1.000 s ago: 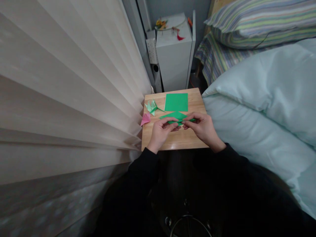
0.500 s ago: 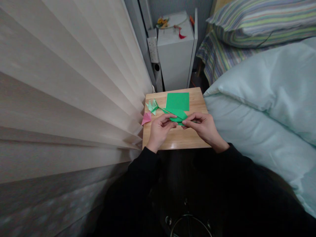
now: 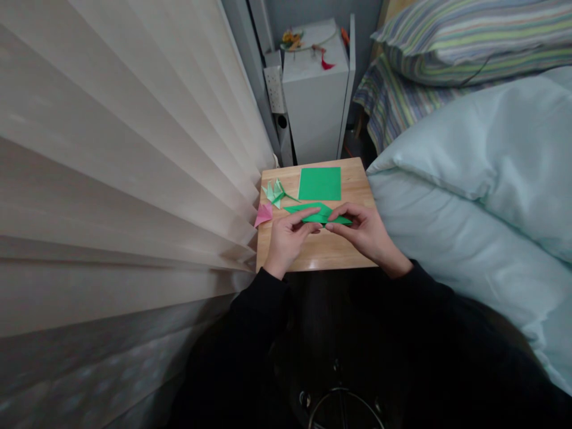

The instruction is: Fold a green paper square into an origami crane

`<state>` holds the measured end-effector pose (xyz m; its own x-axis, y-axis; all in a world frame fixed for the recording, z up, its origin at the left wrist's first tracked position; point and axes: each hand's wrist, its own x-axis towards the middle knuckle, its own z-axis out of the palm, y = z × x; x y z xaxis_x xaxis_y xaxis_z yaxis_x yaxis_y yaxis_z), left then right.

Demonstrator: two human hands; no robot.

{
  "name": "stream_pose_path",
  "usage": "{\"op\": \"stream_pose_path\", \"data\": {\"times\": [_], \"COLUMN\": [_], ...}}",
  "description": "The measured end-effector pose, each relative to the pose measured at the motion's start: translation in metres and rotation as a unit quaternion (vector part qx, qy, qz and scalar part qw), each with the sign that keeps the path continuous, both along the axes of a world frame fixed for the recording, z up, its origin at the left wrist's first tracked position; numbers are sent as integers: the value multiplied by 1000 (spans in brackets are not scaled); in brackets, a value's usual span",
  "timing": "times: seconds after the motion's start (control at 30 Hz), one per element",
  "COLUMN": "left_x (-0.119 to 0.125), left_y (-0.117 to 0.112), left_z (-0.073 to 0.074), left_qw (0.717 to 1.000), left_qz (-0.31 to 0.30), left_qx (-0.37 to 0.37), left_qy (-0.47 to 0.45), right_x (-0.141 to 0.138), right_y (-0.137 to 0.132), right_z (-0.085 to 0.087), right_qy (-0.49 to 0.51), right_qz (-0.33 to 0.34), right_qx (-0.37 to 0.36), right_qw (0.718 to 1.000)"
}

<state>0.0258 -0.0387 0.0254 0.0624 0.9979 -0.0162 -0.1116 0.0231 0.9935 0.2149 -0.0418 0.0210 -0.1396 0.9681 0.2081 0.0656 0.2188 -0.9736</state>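
Observation:
A long, pointed piece of folded green paper [image 3: 322, 211] is pinched between both hands just above the small wooden table. My left hand [image 3: 290, 233] grips its lower left edge with thumb and index finger. On the other side, my right hand [image 3: 361, 231] holds it close to the middle, fingertips near those of the left. Beyond the hands lies a flat green paper square [image 3: 319, 183]. A light green folded paper shape [image 3: 276, 192] with a thin stem and a pink folded paper piece [image 3: 263, 214] rest at the left.
The wooden table [image 3: 313, 257] stands between a pleated curtain [image 3: 179, 149] on the left and a bed with a pale blue quilt [image 3: 469, 173] on the right. Behind it is a white cabinet [image 3: 313, 113] with small ornaments on top. A striped pillow [image 3: 473, 42] lies farther right.
The folded green paper has turned and narrowed between my fingers, and its raised flap now lies flatter. The thin stem by the light green shape shows more fully.

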Motion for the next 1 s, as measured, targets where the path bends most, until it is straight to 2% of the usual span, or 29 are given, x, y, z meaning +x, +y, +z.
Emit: {"op": "stream_pose_path", "data": {"times": [0.2,0.4,0.53,0.8,1.0], "left_x": [4,6,6,7,8], "left_y": [-3,-4,-3,-2,-1], "left_z": [4,3,1,2,0], "left_qw": [999,997,996,998,997], "left_qz": [15,37,54,54,55], "left_qx": [-10,-16,-12,0,1], "left_qy": [-29,-72,-69,-45,-48], "right_x": [-4,-4,-4,-9,-12], "right_y": [-4,-3,-2,-5,-5], "right_z": [3,1,-1,6,6], "right_qy": [34,54,53,85,97], "right_qz": [-24,-21,-23,-51,-74], "right_qx": [-14,25,35,-39,-47], "right_qw": [999,998,998,994,991]}}
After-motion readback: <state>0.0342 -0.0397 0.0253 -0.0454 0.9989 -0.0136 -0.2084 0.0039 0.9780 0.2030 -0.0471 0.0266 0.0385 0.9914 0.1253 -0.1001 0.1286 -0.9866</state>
